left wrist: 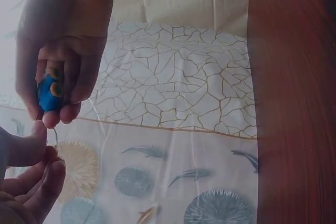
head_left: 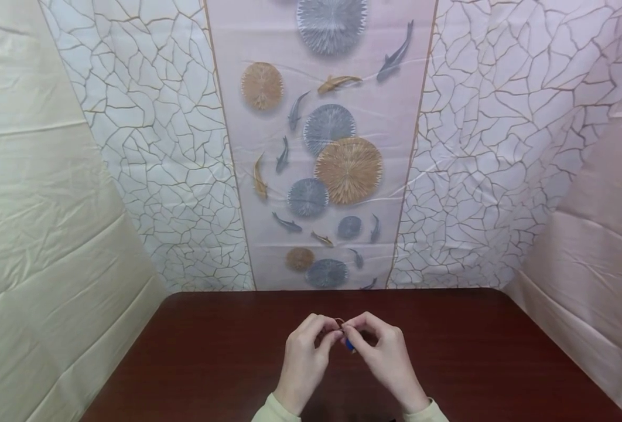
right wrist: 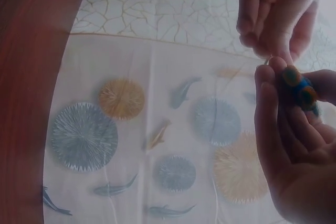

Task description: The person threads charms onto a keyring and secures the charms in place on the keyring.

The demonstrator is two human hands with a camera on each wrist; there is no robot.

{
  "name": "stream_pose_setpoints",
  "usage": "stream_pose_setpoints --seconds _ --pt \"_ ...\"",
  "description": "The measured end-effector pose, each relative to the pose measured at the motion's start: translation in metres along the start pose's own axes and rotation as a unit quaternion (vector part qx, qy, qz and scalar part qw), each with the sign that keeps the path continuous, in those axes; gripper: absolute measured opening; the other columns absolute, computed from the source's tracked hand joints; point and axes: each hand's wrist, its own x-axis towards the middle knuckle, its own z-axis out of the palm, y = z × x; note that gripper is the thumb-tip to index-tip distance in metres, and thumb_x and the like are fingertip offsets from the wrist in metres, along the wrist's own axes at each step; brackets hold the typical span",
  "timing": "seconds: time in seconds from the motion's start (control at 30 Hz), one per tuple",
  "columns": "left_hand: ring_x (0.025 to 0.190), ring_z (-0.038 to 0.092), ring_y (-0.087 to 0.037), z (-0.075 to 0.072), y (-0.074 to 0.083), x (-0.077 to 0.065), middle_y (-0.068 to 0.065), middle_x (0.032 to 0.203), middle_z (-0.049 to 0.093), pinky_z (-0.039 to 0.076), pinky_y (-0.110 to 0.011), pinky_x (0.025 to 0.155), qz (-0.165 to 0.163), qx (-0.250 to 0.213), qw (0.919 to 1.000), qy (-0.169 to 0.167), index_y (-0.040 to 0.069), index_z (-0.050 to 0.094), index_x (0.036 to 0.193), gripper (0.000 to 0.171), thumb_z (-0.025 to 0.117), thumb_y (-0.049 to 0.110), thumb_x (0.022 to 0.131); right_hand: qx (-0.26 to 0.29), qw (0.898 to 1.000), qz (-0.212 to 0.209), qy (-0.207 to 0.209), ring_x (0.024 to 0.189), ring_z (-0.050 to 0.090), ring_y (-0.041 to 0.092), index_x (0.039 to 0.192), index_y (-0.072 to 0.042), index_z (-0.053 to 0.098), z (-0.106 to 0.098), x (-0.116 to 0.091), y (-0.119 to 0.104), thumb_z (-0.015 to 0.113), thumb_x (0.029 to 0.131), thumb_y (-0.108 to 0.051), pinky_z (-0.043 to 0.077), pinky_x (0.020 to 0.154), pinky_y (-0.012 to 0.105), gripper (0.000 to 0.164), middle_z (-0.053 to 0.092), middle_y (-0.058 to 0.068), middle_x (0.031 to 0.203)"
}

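Note:
A small blue figure [head_left: 349,344] with round orange-and-green bumps hangs at my right hand [head_left: 387,354]. In the right wrist view the blue figure [right wrist: 299,88] lies against the fingers of the right hand [right wrist: 299,156]. A thin metal ring [left wrist: 55,137] runs between the two hands. My left hand [head_left: 306,357] pinches this ring between thumb and fingertips. The right thumb and index finger pinch close beside it, where the figure meets the ring. Both hands are held up over the table with their fingertips almost together. The fingers cover part of the ring.
Beneath the hands lies a dark red-brown tabletop [head_left: 211,351]. Behind it hangs a cloth backdrop [head_left: 316,228] printed with fish and round shapes. Pale creased cloth [head_left: 68,246] borders the table on the left, and similar cloth [head_left: 569,275] on the right.

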Motion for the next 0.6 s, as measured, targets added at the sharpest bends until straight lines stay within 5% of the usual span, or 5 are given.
stream_pose_setpoints --seconds 0.13,0.43,0.6 --pt "0.067 0.057 -0.004 0.0000 -0.0013 -0.0003 0.003 0.076 0.063 0.047 -0.010 0.062 0.012 -0.018 0.9998 0.004 0.010 0.066 0.083 0.010 0.075 0.006 0.079 0.005 1.000 -0.010 -0.006 0.065 0.062 -0.003 0.084 -0.006 0.067 -0.0048 0.0004 0.0003 0.068 0.088 -0.007 0.053 0.055 0.020 0.004 0.071 0.002 0.071" --pt "0.066 0.054 0.003 -0.0031 0.0008 0.0003 0.006 0.077 0.062 0.047 -0.017 0.054 -0.043 -0.035 0.9979 -0.032 0.013 0.064 0.082 0.015 0.077 0.008 0.079 -0.025 0.999 -0.027 -0.024 0.074 0.059 -0.004 0.093 -0.012 0.064 -0.0088 0.0018 -0.0005 0.067 0.087 0.000 0.051 0.063 0.020 0.014 0.068 -0.003 0.080" --pt "0.066 0.055 0.001 -0.0034 -0.0008 0.0008 0.004 0.078 0.063 0.048 -0.015 0.055 -0.012 -0.029 0.9992 -0.025 0.011 0.064 0.082 0.014 0.077 0.007 0.078 -0.075 0.995 -0.057 -0.022 0.068 0.051 -0.006 0.093 -0.016 0.062 -0.0094 0.0015 0.0010 0.072 0.084 -0.005 0.045 0.060 0.018 0.017 0.062 -0.011 0.076"
